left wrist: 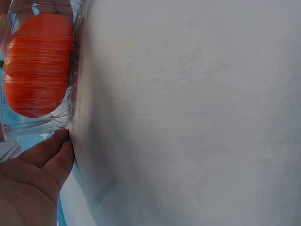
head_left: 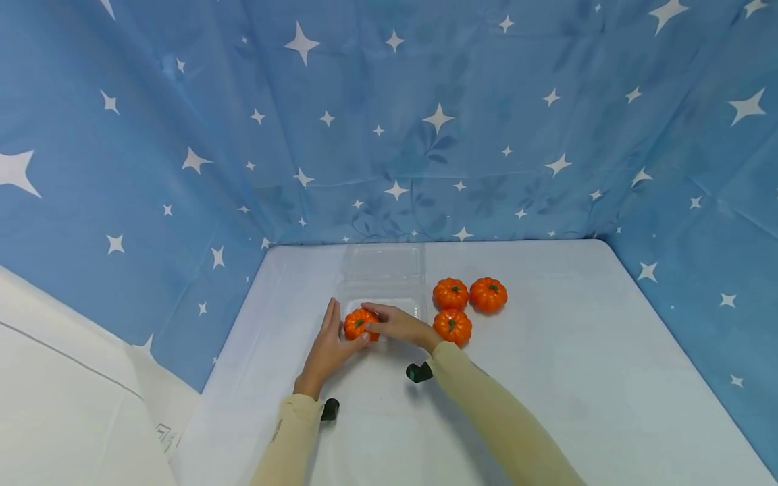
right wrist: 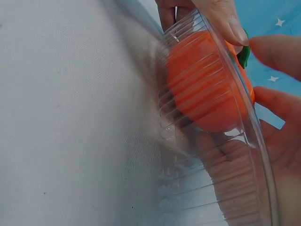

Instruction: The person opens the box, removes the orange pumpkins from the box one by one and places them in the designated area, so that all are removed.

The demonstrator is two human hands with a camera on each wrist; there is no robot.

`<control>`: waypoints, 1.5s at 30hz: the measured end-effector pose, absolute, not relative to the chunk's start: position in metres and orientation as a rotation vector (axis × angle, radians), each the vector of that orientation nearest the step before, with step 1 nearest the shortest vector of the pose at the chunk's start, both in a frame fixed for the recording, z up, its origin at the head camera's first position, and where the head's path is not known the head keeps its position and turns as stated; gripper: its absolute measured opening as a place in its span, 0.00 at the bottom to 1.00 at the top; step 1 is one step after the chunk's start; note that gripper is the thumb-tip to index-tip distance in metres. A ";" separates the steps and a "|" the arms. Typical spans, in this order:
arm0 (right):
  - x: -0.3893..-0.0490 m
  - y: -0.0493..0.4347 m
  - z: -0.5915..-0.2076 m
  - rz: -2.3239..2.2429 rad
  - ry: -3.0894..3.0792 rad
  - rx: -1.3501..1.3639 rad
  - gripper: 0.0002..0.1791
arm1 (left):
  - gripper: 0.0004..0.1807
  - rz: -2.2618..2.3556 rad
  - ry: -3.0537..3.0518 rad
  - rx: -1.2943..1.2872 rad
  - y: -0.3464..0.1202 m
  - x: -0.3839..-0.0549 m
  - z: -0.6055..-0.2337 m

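A small orange pumpkin (head_left: 354,326) with a green stem sits in the left end of a clear plastic clamshell box (head_left: 406,307). Its ribbed wall shows in front of the pumpkin (right wrist: 202,89) in the right wrist view. My right hand (head_left: 401,325) reaches over the box from the right and grips the pumpkin, fingertips on its side and near its stem. Against the left end of the box rests my left hand (head_left: 331,347), its fingers straight, the thumb stretched to the near rim. In the left wrist view, fingertips (left wrist: 59,150) touch the box's lower corner.
The box's clear lid (head_left: 383,263) lies folded back behind it. Right of the box, three more orange pumpkins (head_left: 451,294) (head_left: 488,295) (head_left: 452,327) stand close together on the white table (head_left: 577,378). A blue curtain with white stars (head_left: 437,155) hangs behind the table.
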State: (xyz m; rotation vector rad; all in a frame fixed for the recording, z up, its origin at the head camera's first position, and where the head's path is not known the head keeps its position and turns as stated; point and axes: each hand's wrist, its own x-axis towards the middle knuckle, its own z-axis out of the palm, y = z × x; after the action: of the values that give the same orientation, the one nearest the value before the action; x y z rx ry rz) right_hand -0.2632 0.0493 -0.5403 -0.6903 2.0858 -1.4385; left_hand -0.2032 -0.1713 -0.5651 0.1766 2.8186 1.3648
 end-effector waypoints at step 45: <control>-0.247 0.082 -0.506 -1.681 2.346 -0.459 0.32 | 0.64 1.365 2.811 0.130 -0.170 -0.203 -0.563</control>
State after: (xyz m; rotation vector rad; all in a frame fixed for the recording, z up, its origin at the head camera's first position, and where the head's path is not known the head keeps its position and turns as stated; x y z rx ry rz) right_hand -0.2467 0.0825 -0.5057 -0.4590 2.3455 -1.6808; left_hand -0.2034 -0.1699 -0.5630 0.1304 2.8114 1.3648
